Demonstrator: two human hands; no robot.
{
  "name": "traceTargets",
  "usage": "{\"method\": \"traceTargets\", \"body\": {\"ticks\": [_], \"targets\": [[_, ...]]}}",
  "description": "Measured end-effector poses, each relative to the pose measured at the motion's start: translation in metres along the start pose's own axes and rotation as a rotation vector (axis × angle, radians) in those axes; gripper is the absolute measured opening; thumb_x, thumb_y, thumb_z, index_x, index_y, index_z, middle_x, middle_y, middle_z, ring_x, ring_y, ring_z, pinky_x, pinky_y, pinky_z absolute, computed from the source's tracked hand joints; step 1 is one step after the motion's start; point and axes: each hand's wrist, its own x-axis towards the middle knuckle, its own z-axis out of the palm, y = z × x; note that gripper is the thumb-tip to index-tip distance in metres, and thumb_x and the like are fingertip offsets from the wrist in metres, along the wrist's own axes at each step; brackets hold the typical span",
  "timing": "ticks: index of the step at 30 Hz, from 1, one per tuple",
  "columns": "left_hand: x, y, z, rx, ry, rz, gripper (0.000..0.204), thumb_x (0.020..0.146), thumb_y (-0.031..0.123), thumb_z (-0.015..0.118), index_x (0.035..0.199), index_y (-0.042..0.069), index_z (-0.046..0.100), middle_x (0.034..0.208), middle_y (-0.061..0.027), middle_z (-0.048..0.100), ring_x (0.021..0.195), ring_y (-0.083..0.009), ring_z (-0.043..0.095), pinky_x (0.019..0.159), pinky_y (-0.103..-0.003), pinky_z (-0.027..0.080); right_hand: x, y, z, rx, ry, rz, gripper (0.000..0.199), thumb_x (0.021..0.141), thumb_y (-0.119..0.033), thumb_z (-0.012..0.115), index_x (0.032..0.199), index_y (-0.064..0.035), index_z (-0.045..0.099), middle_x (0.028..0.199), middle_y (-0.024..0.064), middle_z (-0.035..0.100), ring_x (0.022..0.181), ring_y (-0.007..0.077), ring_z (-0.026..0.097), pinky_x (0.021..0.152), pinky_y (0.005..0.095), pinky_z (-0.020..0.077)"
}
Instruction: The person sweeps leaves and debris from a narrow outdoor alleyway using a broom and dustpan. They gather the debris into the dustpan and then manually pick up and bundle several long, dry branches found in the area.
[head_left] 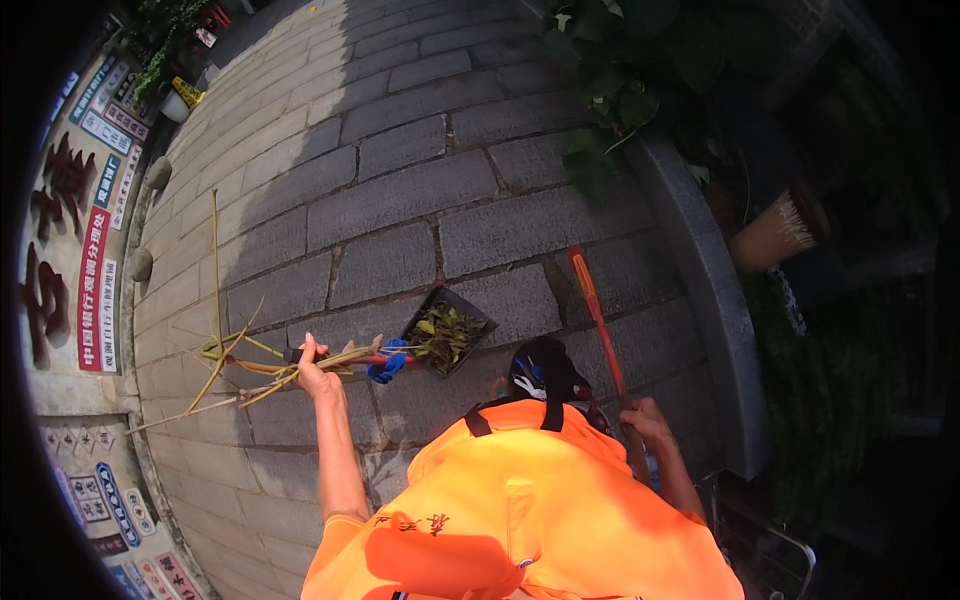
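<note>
My left hand (318, 368) is closed round the red handle of a black dustpan (478, 312), together with a bundle of dry yellowish plant stems (228, 362) that fans out to the left. A blue knotted cloth or bag (388, 364) is tied on the handle close to the pan. Green and brown leaves (440, 335) fill the pan, which is low over the paving or on it. My right hand (650, 420) grips a long red stick-like tool (607, 345). Its narrow orange-red end points away from me over the paving; its exact kind is unclear.
Grey stone paving (400, 190) spreads ahead, partly in shade. A stone kerb (705, 290) borders leafy plants (650, 60) and a brown pot (780, 235) on the right. Along the left stands a wall with signs (95, 290), two round stones at its foot, and a yellow sign (187, 92).
</note>
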Motion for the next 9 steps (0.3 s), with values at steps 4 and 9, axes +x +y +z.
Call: {"method": "traceTargets", "body": {"ticks": [4, 9], "targets": [[0.093, -0.024, 0.111, -0.010, 0.003, -0.001, 0.019, 0.078, 0.009, 0.069, 0.069, 0.009, 0.053, 0.061, -0.0011, 0.052, 0.058, -0.0124, 0.050, 0.061, -0.027, 0.042, 0.134, -0.058, -0.021, -0.123, 0.006, -0.014, 0.020, 0.064, -0.012, 0.062, 0.067, 0.0071, 0.061, 0.059, 0.0109, 0.060, 0.054, 0.0189, 0.059, 0.050, 0.0316, 0.0440], [0.209, -0.049, 0.230, 0.000, -0.007, 0.072, 0.022, 0.080, 0.016, 0.069, 0.065, 0.009, 0.054, 0.060, -0.0032, 0.051, 0.059, -0.0163, 0.052, 0.065, -0.032, 0.045, 0.273, -0.216, -0.035, -0.172, -0.018, -0.065, 0.020, 0.064, -0.012, 0.063, 0.071, 0.0060, 0.066, 0.063, 0.0103, 0.063, 0.055, 0.0190, 0.060, 0.053, 0.0322, 0.0455]]}}
